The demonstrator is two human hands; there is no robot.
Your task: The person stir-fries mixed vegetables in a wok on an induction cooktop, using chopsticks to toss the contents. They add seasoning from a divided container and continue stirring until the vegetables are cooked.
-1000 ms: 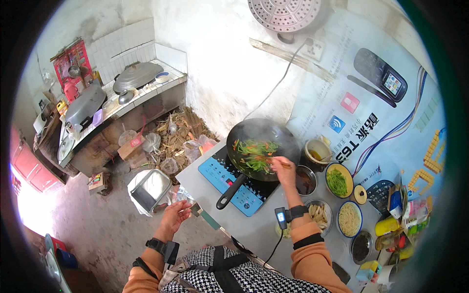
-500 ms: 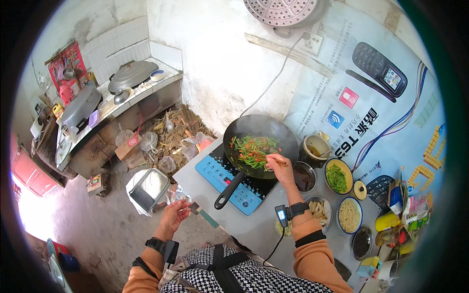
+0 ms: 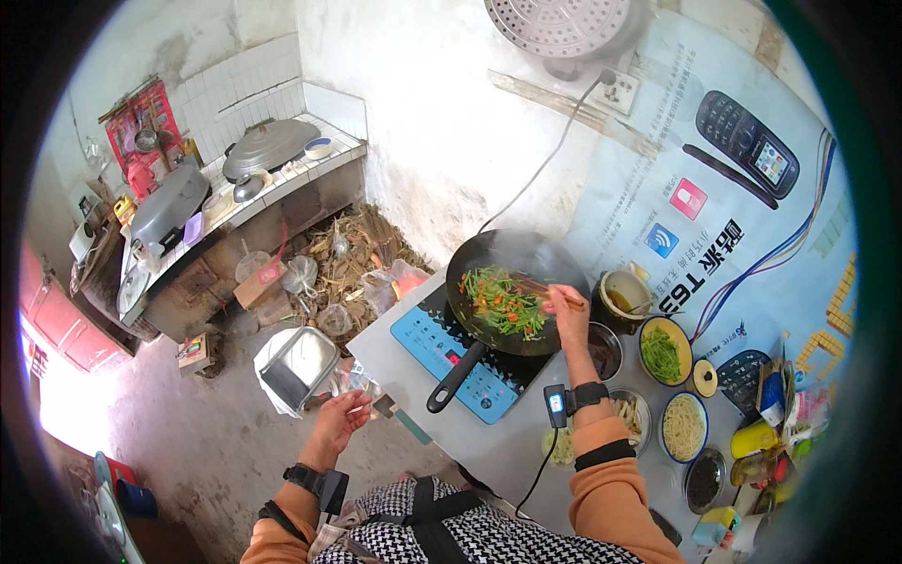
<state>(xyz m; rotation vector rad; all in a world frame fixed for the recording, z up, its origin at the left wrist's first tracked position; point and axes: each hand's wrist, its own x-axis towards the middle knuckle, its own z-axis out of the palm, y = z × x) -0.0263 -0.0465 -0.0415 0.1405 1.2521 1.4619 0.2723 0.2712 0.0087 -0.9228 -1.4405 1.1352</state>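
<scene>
My right hand (image 3: pixel 569 312) grips a pair of chopsticks (image 3: pixel 534 286), their tips among green vegetable strips and orange-red pieces (image 3: pixel 498 303) in a dark wok (image 3: pixel 556 256). The wok sits on a blue and black induction cooker (image 3: pixel 434 344), its black handle (image 3: pixel 457 378) pointing toward me. Faint steam rises from it. My left hand (image 3: pixel 340 419) hovers off the table's left edge, fingers loosely bent and apart, holding nothing I can see.
Right of the wok stand a pot with a ladle (image 3: pixel 615 299), a bowl of green strips (image 3: pixel 660 352), a bowl of pale shreds (image 3: pixel 683 428) and a dark-filled bowl (image 3: pixel 704 480). Bottles and packets crowd the far right. A metal pan (image 3: pixel 303 362) lies low on the left, beyond the table.
My right hand has drawn the chopsticks through the vegetables, which have shifted within the wok. The whole view has moved slightly. My left hand stays beside the table edge.
</scene>
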